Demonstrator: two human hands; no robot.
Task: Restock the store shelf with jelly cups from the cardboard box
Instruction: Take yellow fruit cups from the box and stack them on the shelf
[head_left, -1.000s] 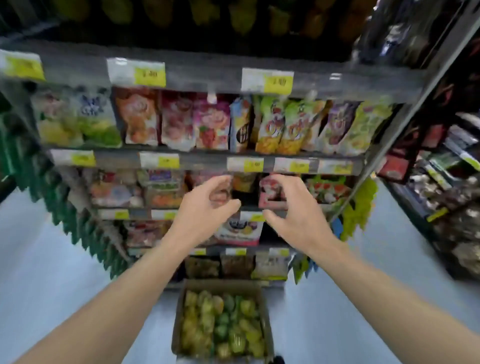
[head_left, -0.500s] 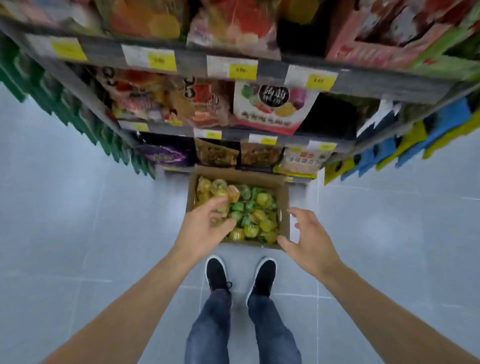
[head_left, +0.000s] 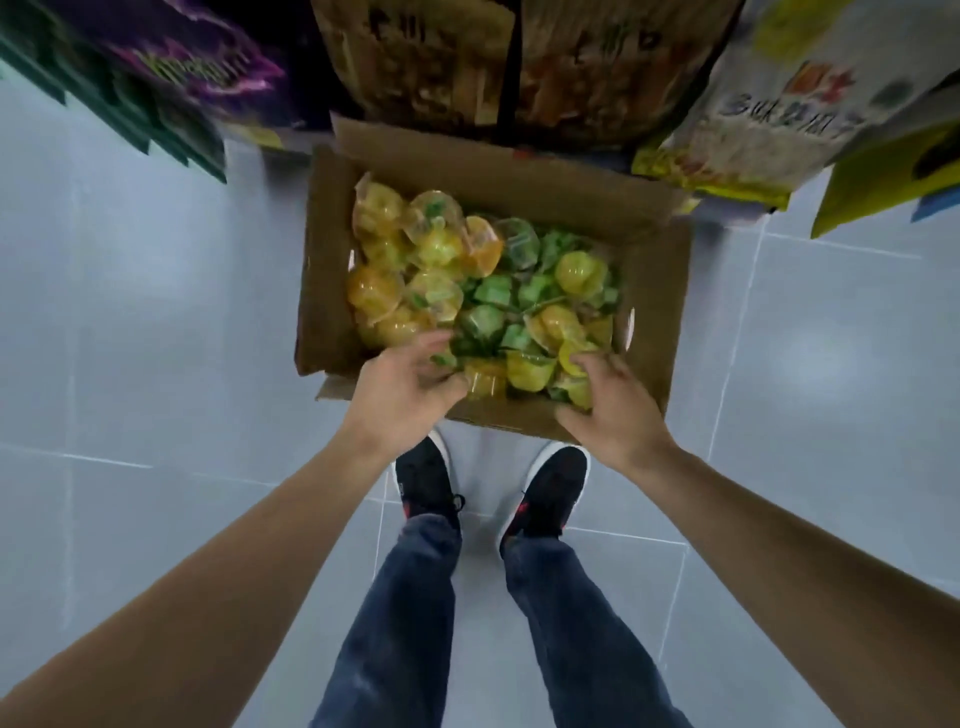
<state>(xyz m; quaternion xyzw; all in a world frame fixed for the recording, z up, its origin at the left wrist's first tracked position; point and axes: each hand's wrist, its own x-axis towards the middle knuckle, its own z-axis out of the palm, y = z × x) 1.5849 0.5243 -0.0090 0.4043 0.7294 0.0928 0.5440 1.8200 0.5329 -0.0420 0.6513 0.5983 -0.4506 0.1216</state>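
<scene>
Jelly cups (head_left: 488, 291), small clear plastic ones with yellow, orange and green fillings, lie heaped in an open brown cardboard box (head_left: 652, 291) on the pale grey tiled floor (head_left: 156, 338). Nearest the camera, two legs in dark blue jeans (head_left: 410, 597) end in black trainers (head_left: 428, 480) planted just short of the box's near wall. Both bare forearms reach forward and down over that wall. The left hand (head_left: 402, 395) sits at the near left of the pile, fingers curled down among the cups; whether they actually clasp one is blurred and cannot be told. The right hand (head_left: 608, 402) is at the near right, fingers bent onto yellow cups, its hold equally unclear. Beyond the box, the lowest store shelf carries a purple snack bag (head_left: 208, 67), two brown printed bags (head_left: 441, 62) and a white-and-yellow bag (head_left: 769, 124), all motion-blurred.
</scene>
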